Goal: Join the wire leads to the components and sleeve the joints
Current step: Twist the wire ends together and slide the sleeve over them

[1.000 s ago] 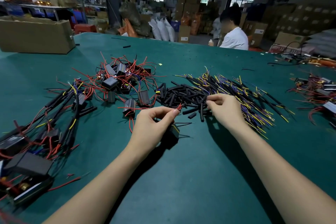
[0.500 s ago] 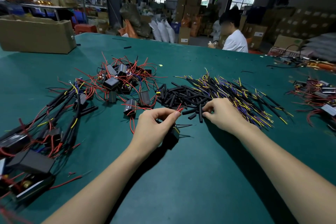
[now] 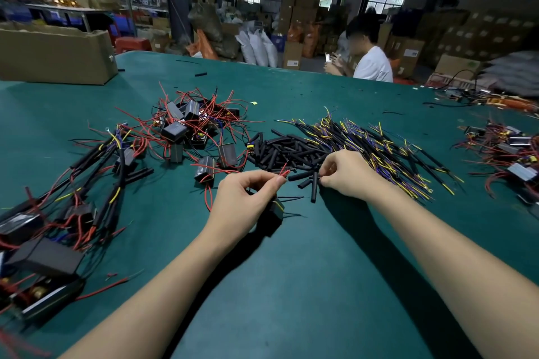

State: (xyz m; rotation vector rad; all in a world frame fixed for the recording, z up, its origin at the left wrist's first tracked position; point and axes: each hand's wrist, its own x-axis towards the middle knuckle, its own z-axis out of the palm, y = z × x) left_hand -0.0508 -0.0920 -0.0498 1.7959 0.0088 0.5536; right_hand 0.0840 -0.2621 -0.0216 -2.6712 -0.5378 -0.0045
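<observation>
My left hand (image 3: 248, 198) pinches the red wire leads (image 3: 283, 172) of a black box component (image 3: 275, 213) that lies under it on the green table (image 3: 291, 285). My right hand (image 3: 347, 173) has its fingertips curled down at the near edge of a pile of black sleeve tubes (image 3: 291, 151), touching one upright-lying tube (image 3: 314, 186). Behind the right hand lies a heap of yellow, purple and black wire leads (image 3: 379, 148).
A pile of black components with red wires (image 3: 192, 128) lies behind my left hand. Sleeved assemblies (image 3: 87, 183) spread at the left, more components (image 3: 507, 154) at the right edge. A cardboard box (image 3: 55, 55) stands far left. A person in white (image 3: 372, 64) sits across.
My right hand has drawn back from the sleeve pile towards me and curled its fingers at the near tubes. My left hand has kept hold of the red leads.
</observation>
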